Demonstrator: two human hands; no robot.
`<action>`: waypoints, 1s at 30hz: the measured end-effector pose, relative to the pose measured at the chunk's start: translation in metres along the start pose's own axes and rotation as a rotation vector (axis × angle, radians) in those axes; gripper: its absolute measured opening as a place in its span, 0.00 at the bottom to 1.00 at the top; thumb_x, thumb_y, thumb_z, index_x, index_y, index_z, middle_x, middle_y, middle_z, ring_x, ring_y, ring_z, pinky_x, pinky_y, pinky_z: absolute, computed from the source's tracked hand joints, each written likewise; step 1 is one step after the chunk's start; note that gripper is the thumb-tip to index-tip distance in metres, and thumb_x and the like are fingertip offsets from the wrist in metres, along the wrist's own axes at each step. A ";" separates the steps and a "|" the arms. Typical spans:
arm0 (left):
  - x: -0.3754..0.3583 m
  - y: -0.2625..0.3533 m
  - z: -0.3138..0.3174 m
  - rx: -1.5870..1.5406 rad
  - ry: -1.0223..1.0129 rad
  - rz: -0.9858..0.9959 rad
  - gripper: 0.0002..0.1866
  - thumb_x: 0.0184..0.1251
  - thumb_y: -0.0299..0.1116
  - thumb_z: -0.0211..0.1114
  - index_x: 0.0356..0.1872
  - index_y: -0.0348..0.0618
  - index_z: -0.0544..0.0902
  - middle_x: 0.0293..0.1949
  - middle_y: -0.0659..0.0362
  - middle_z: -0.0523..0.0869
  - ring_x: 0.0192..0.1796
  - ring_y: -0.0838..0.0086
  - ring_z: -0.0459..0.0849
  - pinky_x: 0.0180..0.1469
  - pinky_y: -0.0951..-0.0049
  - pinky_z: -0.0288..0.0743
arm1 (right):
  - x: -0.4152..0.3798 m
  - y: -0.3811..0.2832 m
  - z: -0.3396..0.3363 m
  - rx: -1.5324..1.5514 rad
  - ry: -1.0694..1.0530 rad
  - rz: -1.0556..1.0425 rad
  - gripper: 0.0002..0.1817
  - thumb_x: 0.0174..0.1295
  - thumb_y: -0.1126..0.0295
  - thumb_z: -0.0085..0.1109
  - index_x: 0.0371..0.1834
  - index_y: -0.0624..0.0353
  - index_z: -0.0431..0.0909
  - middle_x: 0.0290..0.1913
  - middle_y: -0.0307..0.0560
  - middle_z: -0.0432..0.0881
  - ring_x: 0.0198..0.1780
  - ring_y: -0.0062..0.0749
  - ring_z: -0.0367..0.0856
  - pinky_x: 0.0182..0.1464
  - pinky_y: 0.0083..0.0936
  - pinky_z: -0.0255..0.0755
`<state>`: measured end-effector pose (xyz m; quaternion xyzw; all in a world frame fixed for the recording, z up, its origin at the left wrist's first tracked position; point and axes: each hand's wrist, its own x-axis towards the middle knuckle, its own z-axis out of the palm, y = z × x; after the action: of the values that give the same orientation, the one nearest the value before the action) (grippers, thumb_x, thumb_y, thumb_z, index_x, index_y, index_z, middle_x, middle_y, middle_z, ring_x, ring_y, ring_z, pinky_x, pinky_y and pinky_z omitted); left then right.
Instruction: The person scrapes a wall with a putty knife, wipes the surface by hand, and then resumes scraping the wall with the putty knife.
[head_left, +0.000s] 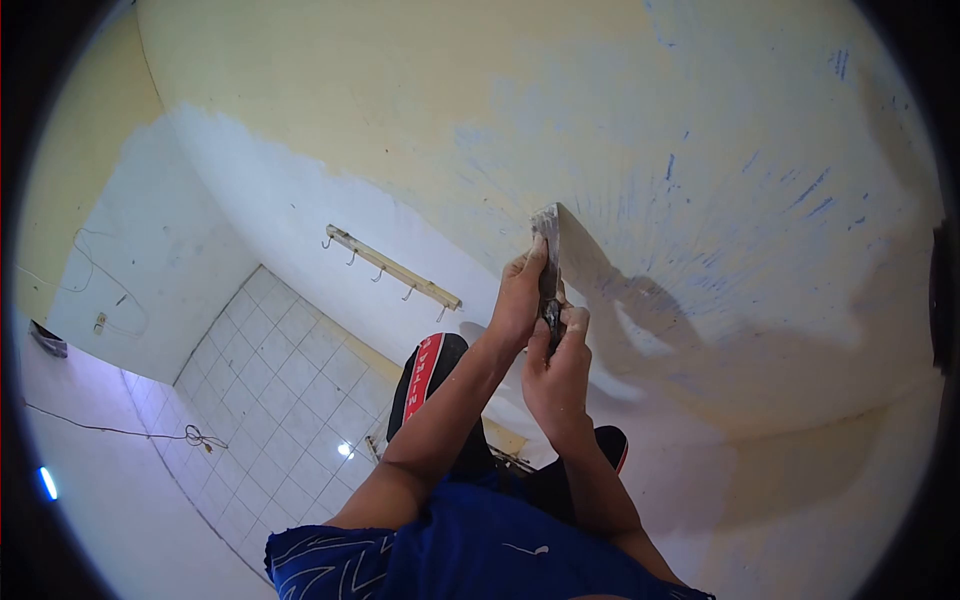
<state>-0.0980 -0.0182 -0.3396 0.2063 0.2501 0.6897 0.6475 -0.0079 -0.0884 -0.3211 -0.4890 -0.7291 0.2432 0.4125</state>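
Note:
A scraper with a flat, whitish-smeared blade points up the frame, its tip at or close to the wall. My left hand is closed on the blade part, with the thumb lying along it. Lower down, my right hand grips the dark handle. Yellowish paint, pale patches and scattered blue marks cover the wall around the blade. The shadow of my hands and the scraper falls on the wall to the right. Whether the blade touches the wall, I cannot tell.
A wooden rail with several metal hooks is fixed to the wall left of my hands. Below lies a tiled floor. A loose cable hangs at the left, near a lit tube. My knees show beneath my arms.

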 end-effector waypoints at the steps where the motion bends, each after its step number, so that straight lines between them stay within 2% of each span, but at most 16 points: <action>1: -0.001 0.002 0.001 -0.007 -0.009 -0.012 0.24 0.83 0.50 0.50 0.28 0.45 0.77 0.17 0.61 0.77 0.18 0.76 0.76 0.21 0.75 0.70 | -0.003 0.002 -0.002 0.001 0.003 0.004 0.10 0.73 0.74 0.51 0.50 0.67 0.64 0.35 0.66 0.81 0.37 0.53 0.86 0.39 0.39 0.76; 4: 0.006 -0.002 -0.003 0.121 0.038 -0.003 0.25 0.83 0.51 0.49 0.27 0.45 0.75 0.16 0.61 0.76 0.17 0.75 0.76 0.21 0.74 0.71 | -0.001 0.005 0.000 0.002 0.067 -0.106 0.10 0.73 0.74 0.51 0.49 0.67 0.63 0.33 0.65 0.81 0.35 0.56 0.85 0.38 0.41 0.75; 7: 0.003 0.006 0.000 0.085 0.053 0.033 0.26 0.83 0.51 0.48 0.27 0.44 0.76 0.16 0.61 0.76 0.17 0.74 0.76 0.22 0.74 0.72 | 0.008 -0.011 0.002 0.016 0.001 -0.013 0.10 0.73 0.74 0.51 0.49 0.68 0.63 0.33 0.66 0.81 0.36 0.56 0.86 0.39 0.40 0.76; 9: 0.003 0.010 0.000 0.040 0.043 0.016 0.26 0.83 0.51 0.48 0.28 0.43 0.76 0.17 0.61 0.76 0.17 0.74 0.76 0.22 0.74 0.71 | 0.005 -0.006 -0.001 0.013 -0.020 -0.009 0.10 0.73 0.74 0.51 0.49 0.68 0.63 0.34 0.66 0.81 0.37 0.55 0.86 0.39 0.40 0.76; 11: 0.004 0.000 -0.004 0.101 0.027 -0.002 0.24 0.83 0.50 0.48 0.28 0.44 0.76 0.17 0.60 0.77 0.17 0.75 0.77 0.22 0.75 0.72 | -0.001 0.001 -0.001 0.046 0.031 -0.089 0.09 0.73 0.75 0.51 0.49 0.67 0.63 0.35 0.66 0.80 0.35 0.54 0.85 0.38 0.41 0.75; 14: 0.005 0.009 -0.003 0.070 0.009 -0.006 0.24 0.83 0.50 0.49 0.28 0.44 0.76 0.18 0.60 0.78 0.18 0.76 0.78 0.23 0.75 0.73 | 0.005 -0.007 0.008 0.063 0.036 -0.066 0.09 0.73 0.75 0.51 0.48 0.67 0.62 0.33 0.62 0.79 0.32 0.50 0.84 0.37 0.39 0.74; 16: 0.011 0.009 -0.011 0.070 -0.008 0.067 0.22 0.83 0.50 0.51 0.31 0.44 0.76 0.16 0.61 0.78 0.16 0.76 0.78 0.21 0.76 0.75 | 0.006 -0.006 0.010 0.016 0.035 -0.048 0.09 0.73 0.75 0.51 0.48 0.66 0.62 0.30 0.59 0.79 0.31 0.47 0.82 0.36 0.37 0.74; 21: 0.009 0.002 -0.006 0.096 0.018 0.033 0.23 0.83 0.51 0.50 0.31 0.45 0.76 0.16 0.62 0.77 0.16 0.78 0.77 0.20 0.76 0.72 | 0.004 -0.008 0.004 0.093 0.029 -0.037 0.09 0.72 0.76 0.52 0.48 0.66 0.62 0.29 0.60 0.78 0.29 0.49 0.81 0.35 0.38 0.73; 23: 0.010 0.006 -0.008 0.055 0.013 0.064 0.23 0.83 0.51 0.50 0.30 0.45 0.76 0.17 0.62 0.78 0.16 0.78 0.77 0.19 0.77 0.71 | 0.005 -0.008 0.009 -0.013 0.058 -0.076 0.09 0.73 0.76 0.51 0.48 0.67 0.63 0.30 0.58 0.79 0.30 0.42 0.83 0.35 0.36 0.75; 25: 0.005 0.005 -0.005 0.054 0.009 0.058 0.23 0.83 0.49 0.50 0.28 0.45 0.75 0.17 0.61 0.78 0.17 0.77 0.75 0.21 0.76 0.70 | 0.002 -0.004 0.008 0.005 0.062 -0.080 0.09 0.73 0.75 0.51 0.48 0.68 0.63 0.31 0.59 0.79 0.32 0.42 0.84 0.36 0.36 0.75; 27: 0.000 0.007 0.001 0.072 0.035 0.009 0.23 0.83 0.49 0.50 0.27 0.46 0.74 0.17 0.62 0.76 0.17 0.77 0.74 0.20 0.74 0.70 | -0.001 -0.003 0.002 0.061 0.033 -0.042 0.10 0.72 0.76 0.52 0.48 0.68 0.63 0.32 0.64 0.80 0.34 0.56 0.85 0.38 0.41 0.75; 28: 0.003 0.003 -0.001 0.131 0.037 0.037 0.23 0.83 0.49 0.50 0.27 0.45 0.74 0.17 0.62 0.75 0.17 0.77 0.74 0.20 0.75 0.70 | 0.002 -0.007 0.001 0.071 0.027 -0.023 0.09 0.72 0.76 0.51 0.48 0.68 0.63 0.33 0.66 0.80 0.35 0.59 0.85 0.38 0.42 0.75; 30: 0.014 0.011 -0.005 0.083 0.045 0.077 0.24 0.83 0.50 0.50 0.27 0.46 0.74 0.16 0.62 0.76 0.16 0.78 0.75 0.20 0.76 0.70 | 0.014 -0.014 0.009 0.039 0.041 -0.062 0.09 0.72 0.75 0.51 0.48 0.68 0.64 0.33 0.65 0.81 0.34 0.56 0.85 0.37 0.41 0.75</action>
<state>-0.1102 -0.0053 -0.3372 0.2270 0.2849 0.7074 0.6057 -0.0249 -0.0808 -0.3107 -0.4627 -0.7304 0.2345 0.4443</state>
